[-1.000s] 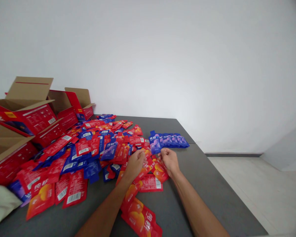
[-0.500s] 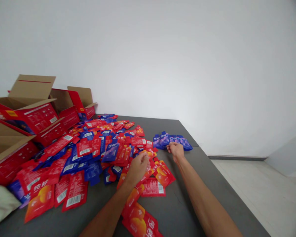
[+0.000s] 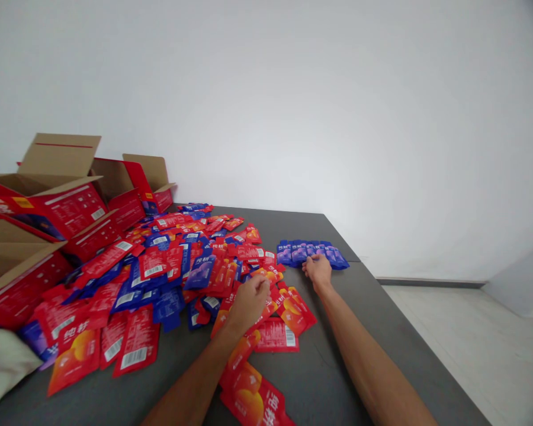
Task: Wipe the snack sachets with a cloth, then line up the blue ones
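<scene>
A row of blue pouches point(image 3: 298, 252) with purple fruit pictures lies overlapped on the dark table. At its near edge is my right hand point(image 3: 318, 272), fingers curled and closed on the lower edge of one blue pouch. Further left, my left hand point(image 3: 251, 303) hovers over red pouches point(image 3: 293, 313) with orange fruit pictures. Its fingers are curled together, and I see nothing in them. The left hand and forearm cover part of the red pouches beneath.
A big mixed heap of red and blue pouches point(image 3: 160, 266) spreads across the left of the table point(image 3: 337, 367). Open red cardboard boxes point(image 3: 71, 204) stand behind it. Pale cloth point(image 3: 4, 367) lies at the lower left. A white wall point(image 3: 266, 106) rises behind the table.
A blue pouch that lay raised and askew over the row now lies flat in line with the others. My right hand stays close to it; the left hand has barely moved.
</scene>
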`<state>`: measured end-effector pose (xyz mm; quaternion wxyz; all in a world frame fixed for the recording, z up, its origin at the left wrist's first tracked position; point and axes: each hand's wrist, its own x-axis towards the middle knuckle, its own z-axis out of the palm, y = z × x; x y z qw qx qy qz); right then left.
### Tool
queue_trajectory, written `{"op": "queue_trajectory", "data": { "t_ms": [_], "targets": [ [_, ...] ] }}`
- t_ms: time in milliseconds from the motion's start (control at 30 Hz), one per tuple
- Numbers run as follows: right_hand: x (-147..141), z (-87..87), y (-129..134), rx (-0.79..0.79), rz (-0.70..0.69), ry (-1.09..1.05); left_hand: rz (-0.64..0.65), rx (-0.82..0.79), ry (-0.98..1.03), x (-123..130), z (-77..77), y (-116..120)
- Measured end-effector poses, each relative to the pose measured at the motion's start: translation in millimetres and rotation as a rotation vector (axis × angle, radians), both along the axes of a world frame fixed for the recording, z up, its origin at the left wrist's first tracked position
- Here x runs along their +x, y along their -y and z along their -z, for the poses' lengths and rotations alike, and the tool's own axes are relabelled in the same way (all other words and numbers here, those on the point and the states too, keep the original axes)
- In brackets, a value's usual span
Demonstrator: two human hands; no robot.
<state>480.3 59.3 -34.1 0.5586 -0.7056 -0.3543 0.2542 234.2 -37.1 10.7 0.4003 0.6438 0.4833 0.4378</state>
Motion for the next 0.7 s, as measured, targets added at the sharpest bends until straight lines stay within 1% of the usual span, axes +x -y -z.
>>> {"op": "queue_trajectory", "data": {
  "t_ms": [133,233,333,433,467,533,567,600,633,700],
  "targets": [
    [1.7,-2.2,3.3,-0.053,0.016,0.108,0.002,0.042,-0.064,-1.3,-0.4,0.2],
    [2.3,-9.7,10.2,-0.082,0.012,0.197,0.010,0.065,-0.150,-2.1,0.2,0.3],
    [-4.9,-19.6,22.1,-0.079,-0.030,0.309,0.018,0.132,-0.219,-3.1,1.6,-0.1],
    [-26.2,-27.1,38.3,-0.044,-0.139,0.418,-0.008,0.266,-0.303,-7.9,4.9,-5.4],
    [-36.2,-28.4,44.1,-0.031,-0.196,0.447,-0.022,0.312,-0.341,-10.9,6.9,-8.9],
    [-58.5,-28.8,55.3,-0.003,-0.346,0.500,-0.047,0.380,-0.433,-18.8,12.3,-18.2],
    [-69.9,-28.0,60.4,0.013,-0.468,0.594,-0.059,0.406,-0.489,-23.2,15.5,-23.4],
    [-80.7,-26.6,65.1,0.021,-0.540,0.687,-0.082,0.422,-0.537,-27.6,18.7,-28.4],
    [-90.6,-24.9,69.4,0.003,-0.569,0.763,-0.101,0.429,-0.582,-31.7,21.7,-32.8],
    [-106.5,-21.8,76.9,-0.074,-0.551,0.866,-0.102,0.449,-0.685,-37.9,25.7,-38.4]
  ]
}}
